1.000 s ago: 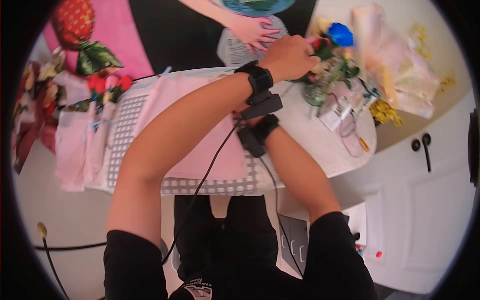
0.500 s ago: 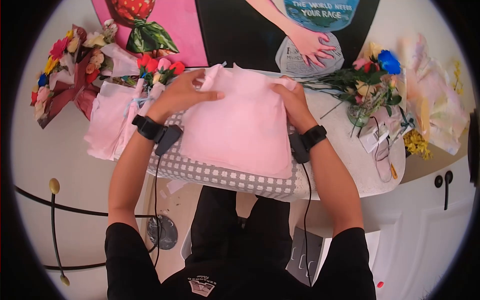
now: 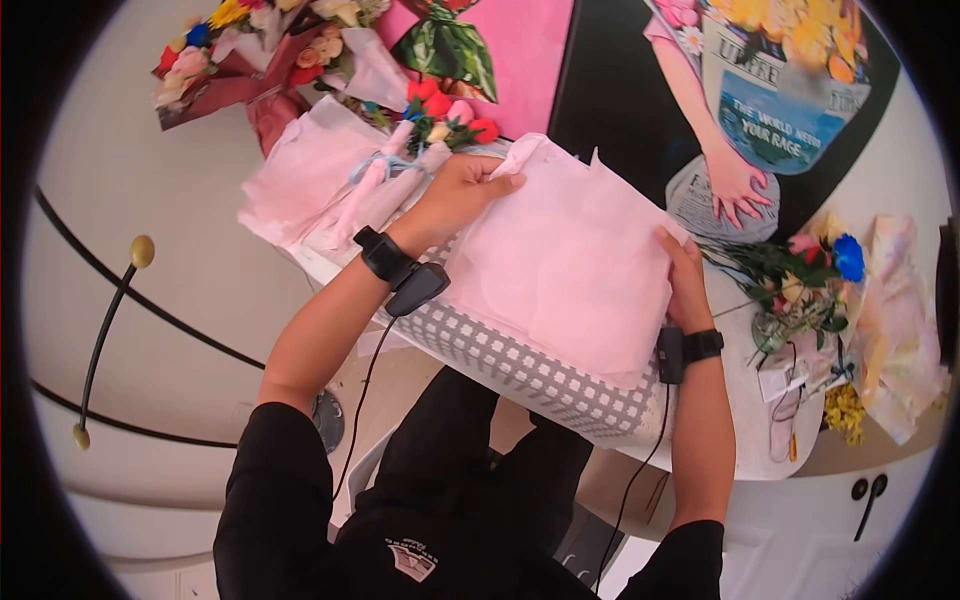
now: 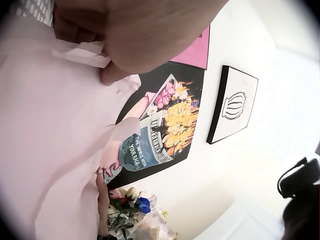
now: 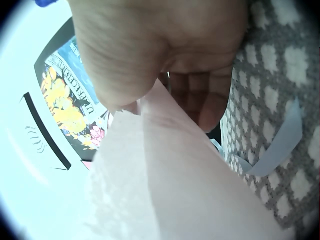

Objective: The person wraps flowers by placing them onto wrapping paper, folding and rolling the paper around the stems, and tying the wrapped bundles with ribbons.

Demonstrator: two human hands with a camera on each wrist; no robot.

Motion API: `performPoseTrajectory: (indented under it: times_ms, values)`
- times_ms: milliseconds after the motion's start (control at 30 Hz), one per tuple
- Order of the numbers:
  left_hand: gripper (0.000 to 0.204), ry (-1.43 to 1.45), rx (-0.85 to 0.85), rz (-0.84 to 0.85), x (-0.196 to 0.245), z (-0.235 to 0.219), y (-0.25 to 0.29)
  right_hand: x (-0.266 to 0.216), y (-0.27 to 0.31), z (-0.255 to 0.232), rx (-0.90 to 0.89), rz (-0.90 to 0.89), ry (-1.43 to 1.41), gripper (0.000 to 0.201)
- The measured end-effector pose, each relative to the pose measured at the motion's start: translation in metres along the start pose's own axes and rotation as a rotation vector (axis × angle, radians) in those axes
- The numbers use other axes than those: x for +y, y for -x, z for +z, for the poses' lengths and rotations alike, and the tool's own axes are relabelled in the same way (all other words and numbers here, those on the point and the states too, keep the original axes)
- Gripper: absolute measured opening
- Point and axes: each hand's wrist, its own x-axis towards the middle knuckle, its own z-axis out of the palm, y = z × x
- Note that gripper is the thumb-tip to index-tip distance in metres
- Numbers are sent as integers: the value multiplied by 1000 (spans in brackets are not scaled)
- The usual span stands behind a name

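A stack of thin pink wrapping paper (image 3: 560, 270) spreads over the grey-and-white patterned cloth (image 3: 540, 372) on the table. My left hand (image 3: 455, 200) pinches its far left corner, thumb on top, where the paper is bunched into a fold. In the left wrist view the paper (image 4: 45, 125) hangs in a loose sheet below that hand (image 4: 150, 30). At the far right corner, my right hand (image 3: 685, 275) grips the edge between thumb and fingers. The right wrist view shows the folded paper edge (image 5: 170, 180) running out from under the thumb of that hand (image 5: 165, 45).
Left of the paper lies a pink-wrapped bouquet (image 3: 330, 170) tied with blue ribbon, with a dark-red-wrapped bouquet (image 3: 265, 100) behind. Loose long-stemmed flowers (image 3: 795, 290) and a white box with a cord (image 3: 780, 380) are at the right. A painting (image 3: 610, 120) stands along the back.
My left arm, first reaching across the right arm to the far right, has swung back to the paper's left corner. Both hands then took the far corners. The head view has turned.
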Motion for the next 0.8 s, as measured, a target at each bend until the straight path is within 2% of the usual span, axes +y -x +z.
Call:
performPoseTrajectory:
  times_ms: [167, 233, 333, 400, 500, 567, 633, 667, 700, 733, 767, 800]
  values:
    - [26, 26, 55, 20, 7, -23, 10, 0, 0, 8, -93, -76, 70, 29]
    - [27, 29, 75, 15, 8, -36, 9, 8, -3, 1, -44, -62, 39, 28]
    - [23, 91, 247, -4, -5, -73, 3, 7, -9, -5, 13, -63, 7, 27]
    - [25, 234, 375, -13, 19, -89, 15, 5, -5, -2, 46, -85, 22, 27]
    - [29, 254, 445, -29, 29, -141, 33, 2, -4, -2, 77, -57, 2, 28]
    - [25, 368, 713, 2, 20, -187, 34, 3, -7, -4, 74, -51, 12, 28]
    - [20, 267, 870, 4, -18, -278, 38, 6, -6, -4, 77, -34, 23, 29]
    - [20, 261, 872, -1, -31, -313, 45, 5, -5, -2, 63, -49, 44, 28]
    - [21, 294, 960, -7, -41, -343, 53, 5, -5, -1, 50, -66, 65, 27]
    - [23, 331, 1047, -9, -49, -363, 59, 5, -4, -1, 48, -67, 63, 27]
    - [23, 331, 1048, -3, -55, -375, 67, 4, -4, -1, 48, -62, 60, 26]
    - [21, 238, 1126, -65, -61, -382, 77, 4, -5, -1, 48, -59, 56, 25]
